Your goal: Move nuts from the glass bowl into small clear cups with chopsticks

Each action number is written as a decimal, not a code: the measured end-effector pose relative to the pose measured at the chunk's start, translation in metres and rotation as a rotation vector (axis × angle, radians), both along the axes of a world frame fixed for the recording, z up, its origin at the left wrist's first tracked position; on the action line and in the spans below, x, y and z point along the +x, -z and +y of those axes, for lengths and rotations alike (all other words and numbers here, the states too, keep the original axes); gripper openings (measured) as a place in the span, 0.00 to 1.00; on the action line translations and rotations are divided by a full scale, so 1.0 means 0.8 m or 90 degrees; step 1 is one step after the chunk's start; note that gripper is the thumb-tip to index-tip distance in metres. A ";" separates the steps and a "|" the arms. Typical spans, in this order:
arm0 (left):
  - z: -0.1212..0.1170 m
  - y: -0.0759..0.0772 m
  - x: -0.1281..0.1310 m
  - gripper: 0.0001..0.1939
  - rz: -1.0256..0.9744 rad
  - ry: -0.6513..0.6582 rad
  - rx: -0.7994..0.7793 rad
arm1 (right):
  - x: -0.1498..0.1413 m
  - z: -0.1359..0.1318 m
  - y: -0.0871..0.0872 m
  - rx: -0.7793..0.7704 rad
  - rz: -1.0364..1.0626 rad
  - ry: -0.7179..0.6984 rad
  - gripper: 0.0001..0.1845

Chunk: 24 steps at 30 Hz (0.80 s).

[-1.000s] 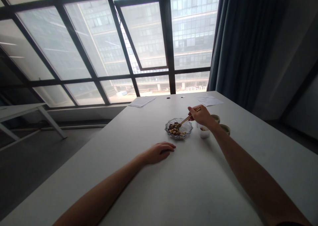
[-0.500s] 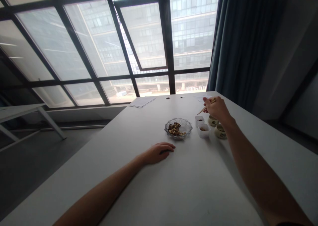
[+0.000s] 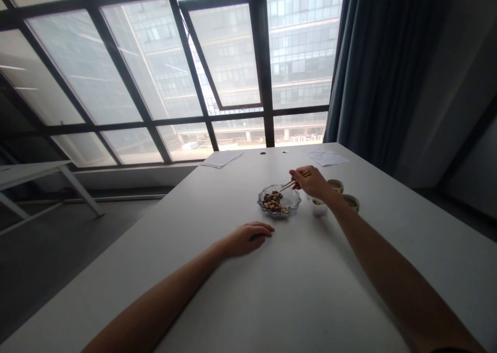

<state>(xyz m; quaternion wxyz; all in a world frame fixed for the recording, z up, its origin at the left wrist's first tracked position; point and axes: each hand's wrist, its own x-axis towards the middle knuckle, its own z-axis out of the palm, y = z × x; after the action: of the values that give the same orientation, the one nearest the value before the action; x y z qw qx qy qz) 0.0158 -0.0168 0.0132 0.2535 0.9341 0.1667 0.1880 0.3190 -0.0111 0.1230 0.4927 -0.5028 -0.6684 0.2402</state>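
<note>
Head view, with 12 o'clock pointing straight away from the wearer. Two sheaves of paper lie near the far edge of a white tabletop (image 3: 272, 296): the left sheets (image 3: 222, 159) at about 10 o'clock from the glass bowl, the right sheets (image 3: 332, 157) at about 1 o'clock. Any print on them is too faint and small to read.

The glass bowl (image 3: 292, 200) is clear and patterned, with a scalloped rim. Mixed nut-like pieces (image 3: 274, 203), pale tan to dark brown, heap up on its 9 o'clock side and trail round to 5 o'clock; the 2 o'clock side shows bare glass.

The right-hand grip (image 3: 313, 182) is at 2 o'clock from the bowl, fingers closed around slim, light wooden chopsticks (image 3: 289, 185). Their tips slant down over the bowl toward the heap, at about 8 o'clock from the grip; whether they pinch a piece cannot be told.

The left-hand grip (image 3: 246, 237) rests palm down at 7 o'clock from the bowl, fingers loosely extended and apart from it.

At 3 o'clock from the bowl stand a white plastic cup (image 3: 320, 209) and two small pots, a farther pot (image 3: 336, 185) and a nearer pot (image 3: 352, 202), partly hidden by the right wrist and forearm.
</note>
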 end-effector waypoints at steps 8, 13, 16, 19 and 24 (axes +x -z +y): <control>-0.002 -0.005 0.004 0.14 0.006 -0.006 0.003 | -0.010 0.014 0.026 -0.021 -0.030 -0.082 0.22; -0.004 -0.005 0.003 0.14 -0.004 -0.007 -0.002 | -0.009 0.014 0.025 -0.022 -0.008 -0.046 0.25; -0.004 -0.002 0.002 0.14 -0.004 -0.007 0.000 | -0.005 0.009 0.014 -0.009 0.003 -0.007 0.25; -0.001 0.002 0.001 0.14 -0.009 -0.003 0.000 | 0.005 -0.002 -0.007 0.007 0.003 0.052 0.24; 0.009 0.011 0.000 0.14 0.004 0.000 0.004 | 0.037 -0.028 -0.043 0.028 -0.030 0.174 0.23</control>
<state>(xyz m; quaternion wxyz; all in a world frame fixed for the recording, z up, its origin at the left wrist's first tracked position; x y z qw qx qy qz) 0.0155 -0.0099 0.0047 0.2503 0.9355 0.1671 0.1853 0.3488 -0.0332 0.1577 0.5155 -0.5842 -0.6101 0.1442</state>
